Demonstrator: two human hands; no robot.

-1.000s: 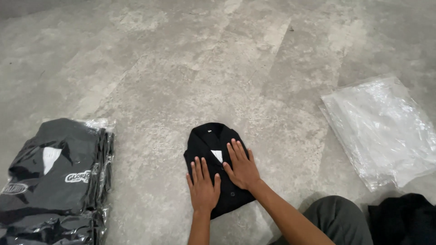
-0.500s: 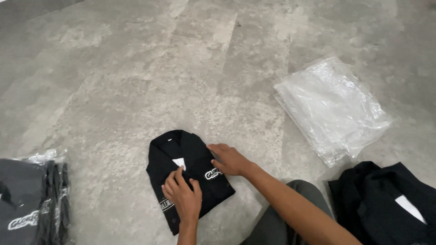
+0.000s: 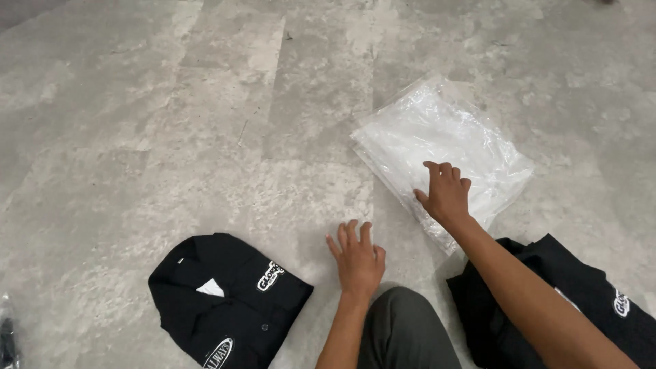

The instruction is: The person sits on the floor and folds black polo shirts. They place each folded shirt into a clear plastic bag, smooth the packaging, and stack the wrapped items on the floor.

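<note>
A folded black shirt with white patches lies on the grey floor at the lower left. My left hand hovers open just right of it, fingers spread, holding nothing. My right hand rests its fingertips on a stack of clear plastic bags at the right. I cannot tell whether it grips a bag. My knee in dark trousers sits between my arms.
Another black garment lies at the lower right under my right forearm. A bagged dark item shows at the lower left edge. Grey stone floor stretches ahead.
Both hands have left the folded black shirt. My right hand has reached over to the plastic bags. The view has swung right, so the bagged pile at left is nearly out of frame.
</note>
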